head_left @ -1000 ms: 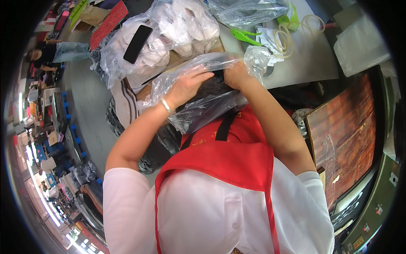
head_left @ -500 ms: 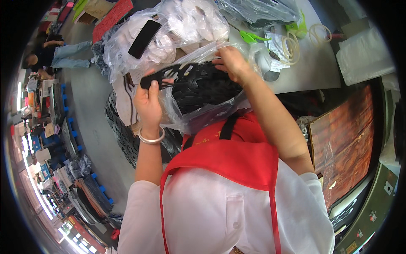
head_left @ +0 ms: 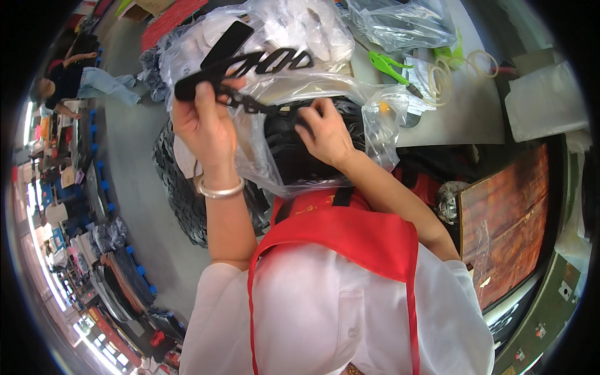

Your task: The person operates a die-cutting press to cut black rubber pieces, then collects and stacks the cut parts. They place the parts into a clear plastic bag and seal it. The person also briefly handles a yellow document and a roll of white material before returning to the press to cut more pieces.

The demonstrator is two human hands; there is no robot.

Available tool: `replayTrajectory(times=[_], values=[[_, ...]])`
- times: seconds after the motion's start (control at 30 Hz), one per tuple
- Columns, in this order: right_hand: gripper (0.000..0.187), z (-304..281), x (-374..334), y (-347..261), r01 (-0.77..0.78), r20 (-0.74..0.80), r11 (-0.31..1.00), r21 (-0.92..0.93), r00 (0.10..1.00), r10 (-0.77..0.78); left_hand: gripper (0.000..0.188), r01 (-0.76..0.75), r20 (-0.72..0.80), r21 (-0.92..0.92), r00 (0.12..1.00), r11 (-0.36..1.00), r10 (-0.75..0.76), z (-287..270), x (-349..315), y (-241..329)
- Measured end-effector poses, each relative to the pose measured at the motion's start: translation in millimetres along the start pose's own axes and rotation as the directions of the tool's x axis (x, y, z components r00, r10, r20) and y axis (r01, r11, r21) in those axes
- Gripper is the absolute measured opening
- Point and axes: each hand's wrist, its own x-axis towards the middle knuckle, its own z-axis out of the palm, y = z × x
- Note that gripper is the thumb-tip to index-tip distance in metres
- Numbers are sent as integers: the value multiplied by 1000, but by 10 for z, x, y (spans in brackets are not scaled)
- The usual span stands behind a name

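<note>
My left hand (head_left: pixel 209 134), with a silver bangle at its wrist, is closed on flat black cut-out pieces (head_left: pixel 220 69) that look like shoe uppers. Their lattice ends stick out to the right, above an open clear plastic bag (head_left: pixel 253 147). Inside this bag lies a stack of similar black pieces (head_left: pixel 287 150). Over the stack, my right hand (head_left: pixel 329 139) has its fingers bent and pressed together on a black piece; the fingertips are partly hidden. A black phone (head_left: pixel 228 45) rests behind my left hand, on a clear bag of white pieces (head_left: pixel 284 28).
Green-handled nippers (head_left: pixel 387 64), a coiled pale hose (head_left: pixel 440 84) and a paper sheet lie on the table's right side. Another clear bag (head_left: pixel 403 25) sits at the back. A reddish-brown board (head_left: pixel 503 219) stands to my right. At far left another person (head_left: pixel 69 78) is near stacked goods.
My left hand has moved left and tilted the black pieces up, more of them now showing. My right hand has come from the bag's far edge down onto the stack.
</note>
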Motion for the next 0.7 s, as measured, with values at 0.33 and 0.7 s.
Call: replayTrajectory(times=[0.33, 0.7], values=[[42, 209, -42, 223, 259, 380, 833, -489, 923, -64, 42, -333, -232, -312, 935, 890, 269, 60, 380, 1210], [29, -584, 33, -166, 74, 621, 950, -303, 772, 137, 37, 310, 178, -132, 942, 942, -285, 14, 576, 1257]])
